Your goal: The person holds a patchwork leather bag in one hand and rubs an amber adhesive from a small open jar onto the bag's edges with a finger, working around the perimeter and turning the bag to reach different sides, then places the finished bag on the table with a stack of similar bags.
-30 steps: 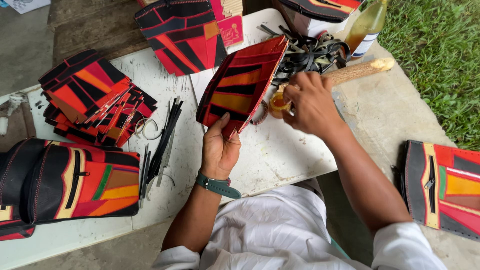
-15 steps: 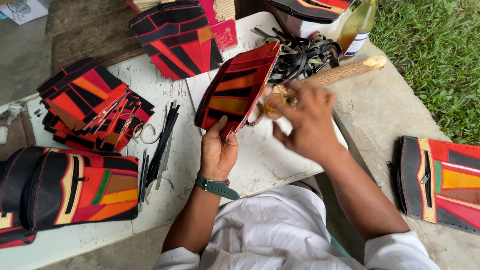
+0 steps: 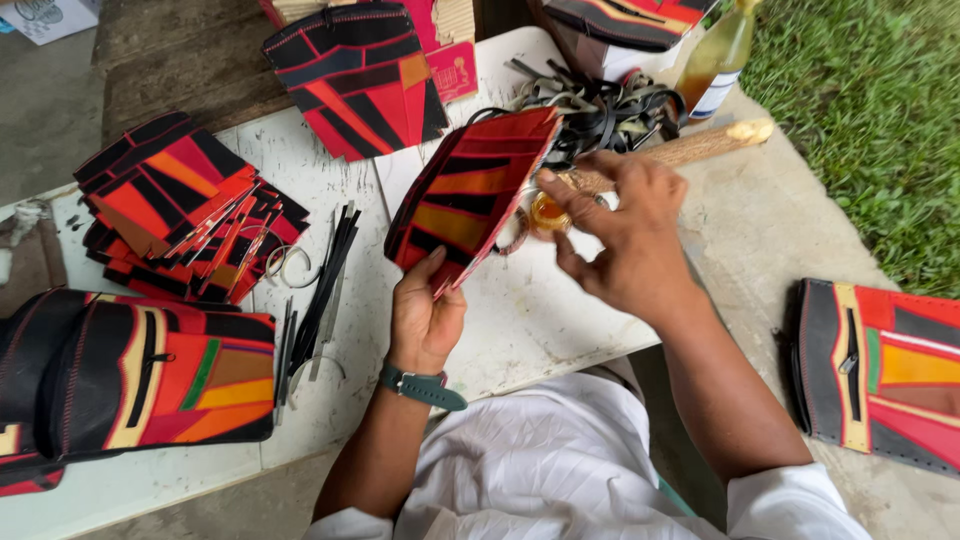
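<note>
Two hands on one job — left hand (image 3: 425,320) pinches the lower edge of the patchwork leather panel (image 3: 468,195), thumb on top, holding it tilted up over the worktop (image 3: 530,320) middle. Right hand (image 3: 625,235) fingers loosely spread, tips at the panel's upper right edge; looks like smth small may be held there but can't tell. Small amber glue pot (image 3: 548,212) sits right behind the panel edge, wooden stick (image 3: 700,145) and black straps (image 3: 600,110) toward the far right corner. Stack of cut panels (image 3: 175,215) near left edge, finished bag (image 3: 140,370) at front left corner. My read: working that edge — keep the left grip firm so the panel doesn't flex, work in short even runs, and keep the printed face clear of the pot.
</note>
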Demonstrator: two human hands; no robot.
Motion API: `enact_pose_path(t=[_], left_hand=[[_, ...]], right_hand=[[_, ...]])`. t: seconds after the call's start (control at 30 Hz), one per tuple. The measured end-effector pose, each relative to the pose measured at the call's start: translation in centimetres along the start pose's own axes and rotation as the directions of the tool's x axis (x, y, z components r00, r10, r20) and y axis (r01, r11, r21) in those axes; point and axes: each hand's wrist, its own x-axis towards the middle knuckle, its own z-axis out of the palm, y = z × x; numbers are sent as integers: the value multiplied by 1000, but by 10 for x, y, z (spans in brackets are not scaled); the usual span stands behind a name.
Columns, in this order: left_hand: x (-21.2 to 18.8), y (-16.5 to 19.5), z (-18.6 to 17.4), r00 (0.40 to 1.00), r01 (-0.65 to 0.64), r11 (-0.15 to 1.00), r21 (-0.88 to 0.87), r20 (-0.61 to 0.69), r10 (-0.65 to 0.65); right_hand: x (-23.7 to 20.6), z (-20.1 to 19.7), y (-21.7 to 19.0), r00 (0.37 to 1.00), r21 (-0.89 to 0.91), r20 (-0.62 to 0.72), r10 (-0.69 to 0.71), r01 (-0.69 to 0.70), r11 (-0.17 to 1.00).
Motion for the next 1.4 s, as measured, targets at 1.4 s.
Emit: enact_pose_path(t=[1.4], left_hand=[[-1, -7, 5, 986, -85, 996, -12, -145, 83]], right_hand=[[-8, 5, -55, 970, 287, 196, -143, 83, 954]])
